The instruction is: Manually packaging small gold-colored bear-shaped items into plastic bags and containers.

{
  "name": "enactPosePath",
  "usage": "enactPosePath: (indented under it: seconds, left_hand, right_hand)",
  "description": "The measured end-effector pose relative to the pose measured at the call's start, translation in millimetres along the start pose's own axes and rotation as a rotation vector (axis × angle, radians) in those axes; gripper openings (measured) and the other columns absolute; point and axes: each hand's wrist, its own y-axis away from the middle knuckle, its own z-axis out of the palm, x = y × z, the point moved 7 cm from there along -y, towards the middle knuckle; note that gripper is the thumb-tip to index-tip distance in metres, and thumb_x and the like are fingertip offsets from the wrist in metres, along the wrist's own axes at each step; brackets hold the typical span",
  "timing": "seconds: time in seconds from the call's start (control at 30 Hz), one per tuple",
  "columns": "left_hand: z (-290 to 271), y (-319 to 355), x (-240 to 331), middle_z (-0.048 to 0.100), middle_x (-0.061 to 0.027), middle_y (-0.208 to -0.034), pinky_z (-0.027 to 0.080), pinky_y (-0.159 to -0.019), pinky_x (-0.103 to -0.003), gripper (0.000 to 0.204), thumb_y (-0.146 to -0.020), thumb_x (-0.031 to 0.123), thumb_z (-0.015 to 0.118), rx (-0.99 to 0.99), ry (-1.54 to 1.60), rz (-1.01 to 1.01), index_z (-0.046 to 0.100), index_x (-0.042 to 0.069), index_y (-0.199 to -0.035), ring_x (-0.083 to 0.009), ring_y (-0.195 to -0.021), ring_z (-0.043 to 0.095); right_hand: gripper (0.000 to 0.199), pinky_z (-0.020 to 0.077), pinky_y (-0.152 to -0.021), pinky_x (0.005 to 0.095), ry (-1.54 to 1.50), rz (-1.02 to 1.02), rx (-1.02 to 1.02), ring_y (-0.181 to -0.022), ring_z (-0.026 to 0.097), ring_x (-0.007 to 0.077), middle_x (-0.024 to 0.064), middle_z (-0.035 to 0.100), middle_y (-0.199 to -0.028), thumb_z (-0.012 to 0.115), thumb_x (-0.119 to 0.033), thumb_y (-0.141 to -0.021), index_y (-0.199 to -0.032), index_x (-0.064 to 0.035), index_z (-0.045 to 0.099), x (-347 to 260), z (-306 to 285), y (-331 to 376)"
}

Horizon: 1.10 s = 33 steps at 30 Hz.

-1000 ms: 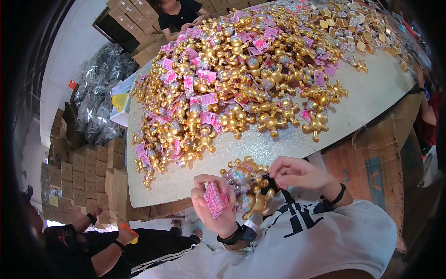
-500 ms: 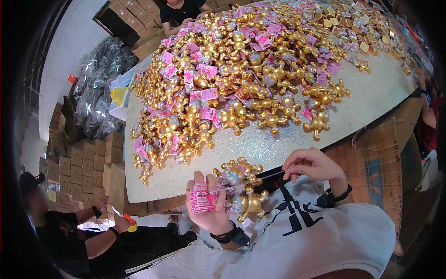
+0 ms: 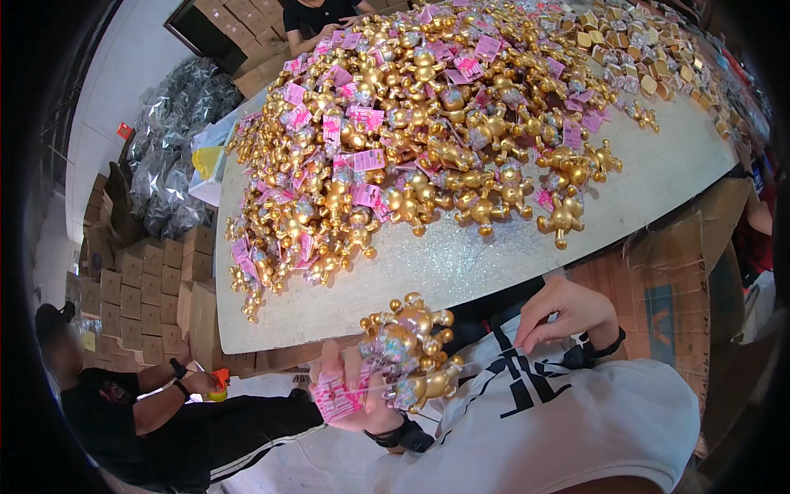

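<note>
My left hand [image 3: 380, 418] is closed round a fanned stack of pink-and-white tags [image 3: 339, 397]. From these tags hangs a bunch of shiny gold bear figures [image 3: 424, 321] with clear, glittery parts, lying toward my body. My right hand [image 3: 564, 314], to the right of the bunch, is closed in a pinch. A thin clear strand [image 3: 476, 363] runs taut from the bunch to its fingertips. Beyond both hands, a large heap of similar gold figures with pink tags [image 3: 428, 140] covers much of the pale table [image 3: 288, 317].
Square gold-edged pieces [image 3: 650, 49] lie at the far right of the table. A cardboard carton [image 3: 650, 296] stands at the right. On the left are stacked boxes [image 3: 144, 296], silvery bagged goods [image 3: 177, 140] and a person in black [image 3: 107, 412]. Another person [image 3: 317, 20] sits across the table.
My left hand has moved slightly left and down with the bunch, which has turned. My right hand has shifted slightly right and down, still pinching the strand.
</note>
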Motion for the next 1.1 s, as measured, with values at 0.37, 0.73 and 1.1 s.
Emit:
enactPosePath:
  seconds: [0.37, 0.73, 1.1]
  left_hand:
    - [-21.7, 48.3, 15.1, 0.046, -0.0106, -0.103, 0.046, -0.057, -0.032, 0.026, -0.094, 0.027, 0.046, -0.160, -0.897, -0.337, 0.043, 0.008, -0.076, -0.0256, -0.087, 0.048]
    - [-22.8, 62.3, -132.0, 0.047, -0.0151, -0.117, 0.036, -0.097, -0.045, 0.015, -0.087, 0.010, 0.054, -1.213, -1.754, -0.617, 0.049, 0.000, -0.097, -0.0350, -0.115, 0.043]
    - [67.7, 5.9, -134.4, 0.046, -0.0167, -0.124, 0.026, -0.103, -0.062, 0.014, -0.077, 0.004, 0.062, -1.052, -1.543, -0.061, 0.056, 0.004, -0.089, -0.0386, -0.118, 0.041]
  right_hand:
    - [0.029, 0.0503, -0.065, 0.0289, 0.299, -0.120, -0.029, -0.076, 0.063, 0.0185, 0.0088, 0.064, -0.089, 0.054, 0.003, -0.081, -0.104, -0.0074, 0.067, 20.1, 1.0, -5.4]
    - [0.055, 0.0507, -0.067, 0.0278, 0.365, 0.031, 0.189, -0.072, 0.064, 0.0169, 0.0056, 0.067, -0.083, 0.058, -0.005, -0.085, -0.137, -0.0091, 0.041, 17.2, -15.1, 22.8]
    - [0.019, 0.0504, -0.056, 0.0249, 0.241, -0.324, 0.355, -0.066, 0.064, 0.0136, 0.0091, 0.065, -0.077, 0.057, 0.007, -0.078, -0.094, -0.0005, 0.064, -27.4, 15.6, 3.6]
